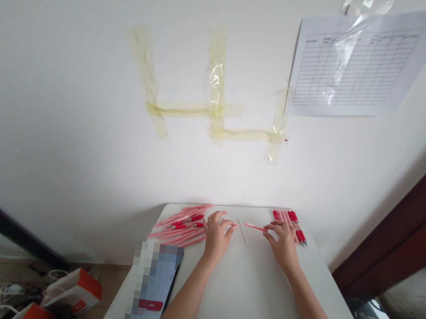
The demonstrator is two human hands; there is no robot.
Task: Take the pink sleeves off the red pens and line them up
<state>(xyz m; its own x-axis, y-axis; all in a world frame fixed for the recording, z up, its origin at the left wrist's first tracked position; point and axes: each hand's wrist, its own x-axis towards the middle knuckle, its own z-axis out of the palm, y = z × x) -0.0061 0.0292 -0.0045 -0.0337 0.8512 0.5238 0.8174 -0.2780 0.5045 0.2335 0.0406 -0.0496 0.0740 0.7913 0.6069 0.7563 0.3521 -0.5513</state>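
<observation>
My left hand (pixel 220 229) pinches the end of a thin pink strip (pixel 240 224) between thumb and forefinger. My right hand (pixel 282 240) grips a slim pink pen-like tube (pixel 254 226) by its right end, and the tube's other end points at the strip. Whether the two pieces touch is too small to tell. Between the hands, a thin white stick (pixel 244 235) lies slantwise on the white table (pixel 244 294). Left of my left hand is a loose pile of slender pink pieces (pixel 180 236), with several red pens (pixel 186 225) among them.
A row of red and pink pens (pixel 293 218) lies beyond my right hand. A phone or tablet (pixel 160 291), partly blurred out, rests at the table's left edge. Behind stands a white wall (pixel 84 107) with yellowed tape and a printed sheet (pixel 349 68). Boxes (pixel 73 291) are on the floor.
</observation>
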